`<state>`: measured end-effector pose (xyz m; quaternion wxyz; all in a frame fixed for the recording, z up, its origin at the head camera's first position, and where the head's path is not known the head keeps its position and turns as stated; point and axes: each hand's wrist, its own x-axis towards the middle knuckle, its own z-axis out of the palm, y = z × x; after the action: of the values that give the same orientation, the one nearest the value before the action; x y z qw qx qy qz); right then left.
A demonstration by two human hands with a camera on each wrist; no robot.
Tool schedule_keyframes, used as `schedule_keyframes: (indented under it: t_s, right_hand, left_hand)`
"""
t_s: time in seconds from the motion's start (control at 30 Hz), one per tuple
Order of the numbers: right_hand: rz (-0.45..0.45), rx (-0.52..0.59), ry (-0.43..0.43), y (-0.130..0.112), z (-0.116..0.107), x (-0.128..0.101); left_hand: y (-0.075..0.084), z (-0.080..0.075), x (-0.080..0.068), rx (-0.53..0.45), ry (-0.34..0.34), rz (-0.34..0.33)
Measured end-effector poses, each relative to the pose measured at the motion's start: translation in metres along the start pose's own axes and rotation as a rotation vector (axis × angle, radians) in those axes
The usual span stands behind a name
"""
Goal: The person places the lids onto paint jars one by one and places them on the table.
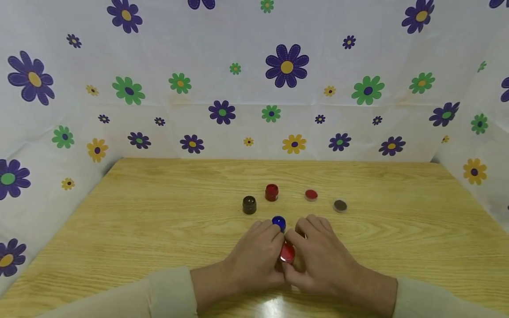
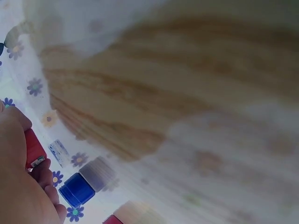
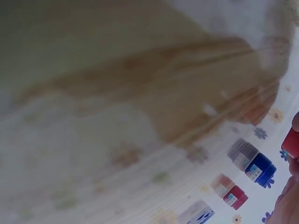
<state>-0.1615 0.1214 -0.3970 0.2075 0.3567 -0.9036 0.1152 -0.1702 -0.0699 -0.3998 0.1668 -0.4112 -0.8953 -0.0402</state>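
Red-capped small paint pot (image 1: 287, 252) sits low at the near middle of the light wooden counter (image 1: 159, 212), held between both hands. The left hand (image 1: 254, 256) has its grip curled round the pot's left side, and the right hand (image 1: 322, 258) has its grip curled round the right side, thumbs meeting over the red cap; how tightly each grip closes cannot be told. Just beyond the fingertips, touching or almost touching them, stands a blue-capped small pot (image 1: 279, 222). Farther off stand a dark brown small pot (image 1: 249, 205) to the left and a red small pot (image 1: 271, 192) a little behind it. To the right lie a loose red round lid (image 1: 311, 194) and, nearer and farther right, a loose dark brown round lid (image 1: 339, 206). Cream sleeves (image 1: 171, 293) cover both forearms. A white cloth with purple, green and yellow flowers (image 1: 286, 66) walls the counter on three sides. Both wrist views are blurred, showing red and blue caps only.
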Motion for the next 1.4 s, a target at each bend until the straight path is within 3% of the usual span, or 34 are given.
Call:
schedule_keyframes:
  t_s: [0.5,0.8,1.03,1.4]
  right_hand:
    - [-0.007,0.003,0.014,-0.0009,0.0006,0.0005]
    - [-0.084,0.019,0.081,-0.0011,0.0011,0.0019]
    - [-0.068,0.009,0.057,-0.0012,0.0016,0.0018]
    - [-0.066,-0.019,0.029,-0.0019,0.0019,0.0033]
  left_hand:
    - [0.0012,-0.0012,0.0007,0.026,-0.001,-0.002]
    - [0.0015,-0.0004,-0.0003,0.076,0.032,-0.020]
    - [0.0014,-0.0008,-0.0019,0.131,0.064,-0.051]
    - [0.0009,-0.0009,-0.0020,0.146,0.098,-0.044]
